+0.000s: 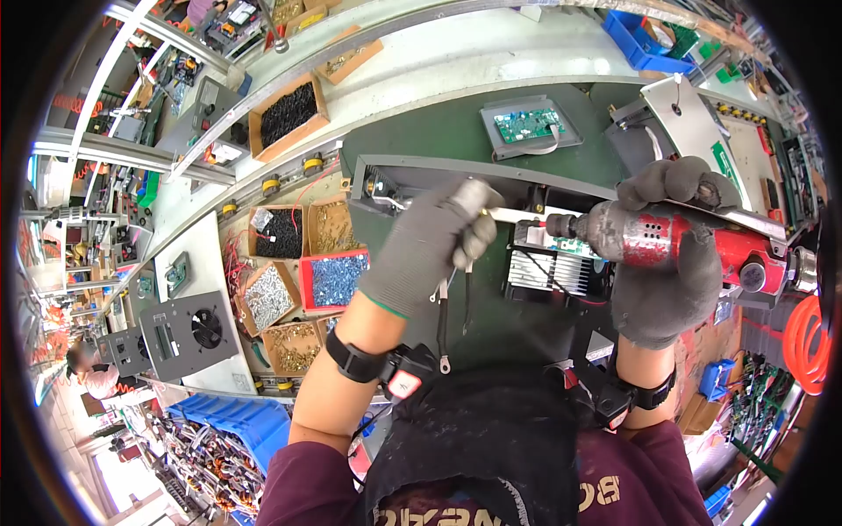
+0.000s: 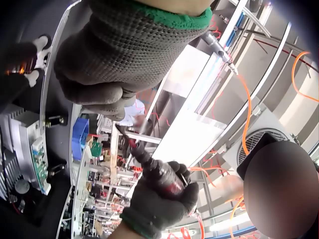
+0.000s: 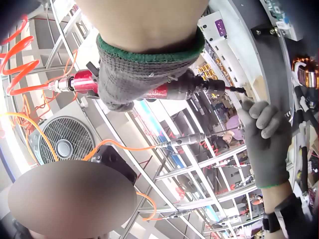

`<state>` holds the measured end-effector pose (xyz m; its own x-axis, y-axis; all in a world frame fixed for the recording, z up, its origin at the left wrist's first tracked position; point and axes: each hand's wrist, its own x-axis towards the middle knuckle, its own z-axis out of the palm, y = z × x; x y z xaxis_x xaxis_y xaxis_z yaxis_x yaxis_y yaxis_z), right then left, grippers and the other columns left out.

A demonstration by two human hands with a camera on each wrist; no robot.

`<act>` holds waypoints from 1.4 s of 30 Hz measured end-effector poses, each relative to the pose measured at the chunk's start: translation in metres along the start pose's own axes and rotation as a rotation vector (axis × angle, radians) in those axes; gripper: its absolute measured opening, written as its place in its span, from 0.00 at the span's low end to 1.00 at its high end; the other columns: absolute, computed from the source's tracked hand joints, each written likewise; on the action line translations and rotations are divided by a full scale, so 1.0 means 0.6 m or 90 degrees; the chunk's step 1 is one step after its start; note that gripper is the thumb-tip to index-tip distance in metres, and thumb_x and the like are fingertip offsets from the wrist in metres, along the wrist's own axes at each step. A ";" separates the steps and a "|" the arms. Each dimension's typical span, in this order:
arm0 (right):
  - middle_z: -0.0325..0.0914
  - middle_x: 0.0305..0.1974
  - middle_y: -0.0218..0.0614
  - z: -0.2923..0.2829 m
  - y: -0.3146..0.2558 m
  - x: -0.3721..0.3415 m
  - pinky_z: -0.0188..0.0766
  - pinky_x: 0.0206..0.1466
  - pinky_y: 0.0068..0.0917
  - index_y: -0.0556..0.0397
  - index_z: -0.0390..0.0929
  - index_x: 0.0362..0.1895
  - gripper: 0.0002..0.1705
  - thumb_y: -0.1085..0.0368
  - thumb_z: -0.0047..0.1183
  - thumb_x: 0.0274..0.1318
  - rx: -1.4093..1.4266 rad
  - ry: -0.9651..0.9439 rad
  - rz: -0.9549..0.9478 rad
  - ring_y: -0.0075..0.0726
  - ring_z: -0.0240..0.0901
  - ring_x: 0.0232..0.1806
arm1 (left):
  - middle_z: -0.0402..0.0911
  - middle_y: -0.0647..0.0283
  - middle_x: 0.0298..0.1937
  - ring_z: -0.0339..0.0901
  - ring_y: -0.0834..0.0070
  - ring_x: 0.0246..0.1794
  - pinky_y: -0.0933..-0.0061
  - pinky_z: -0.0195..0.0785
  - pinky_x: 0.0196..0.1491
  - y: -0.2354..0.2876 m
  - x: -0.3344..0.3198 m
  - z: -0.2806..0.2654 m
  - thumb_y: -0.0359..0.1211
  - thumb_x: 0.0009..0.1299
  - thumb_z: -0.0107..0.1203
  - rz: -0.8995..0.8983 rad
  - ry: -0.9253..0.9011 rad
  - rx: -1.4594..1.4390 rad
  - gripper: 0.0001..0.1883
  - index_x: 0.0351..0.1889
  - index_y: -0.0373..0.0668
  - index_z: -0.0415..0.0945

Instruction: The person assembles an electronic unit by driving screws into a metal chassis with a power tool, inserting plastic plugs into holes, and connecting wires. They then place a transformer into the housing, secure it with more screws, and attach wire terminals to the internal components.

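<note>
My gloved right hand [image 1: 671,289] grips a red air-powered driver [image 1: 649,238], held sideways with its bit toward the left. The driver's black nose [image 3: 209,85] shows in the right wrist view too. My left hand [image 1: 430,245], also in a grey glove, has curled fingers right at the bit's tip. I cannot tell whether something small is between them. Beneath both hands lies a grey metal chassis [image 1: 561,180]. A finned heat sink [image 1: 548,273] with a small circuit board stands close below the driver. Black cables with ring terminals [image 1: 445,364] hang below my left hand.
A tray with a green circuit board [image 1: 526,125] lies at the back. Left are boxes of screws, including a red-rimmed box of blue fasteners [image 1: 338,280], and a fan panel [image 1: 189,336]. A coiled orange air hose [image 1: 807,342] hangs at the right.
</note>
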<state>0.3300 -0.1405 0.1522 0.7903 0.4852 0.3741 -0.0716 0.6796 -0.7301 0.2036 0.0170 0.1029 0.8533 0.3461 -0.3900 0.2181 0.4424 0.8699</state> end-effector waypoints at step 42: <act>0.64 0.60 0.53 -0.146 -0.118 0.074 0.63 0.63 0.57 0.66 0.57 0.64 0.30 0.60 0.44 0.63 -0.226 -0.073 0.201 0.54 0.61 0.63 | 0.81 0.48 0.31 0.79 0.53 0.36 0.58 0.69 0.39 -0.266 0.170 -0.234 0.45 0.67 0.49 -0.099 0.284 0.085 0.20 0.33 0.35 0.79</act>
<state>0.4235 -0.2148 0.1704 0.6903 0.7082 0.1481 -0.0696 0.2687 -0.9607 0.1893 0.0976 -0.1182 0.5260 0.6175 -0.5848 0.4108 0.4177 0.8104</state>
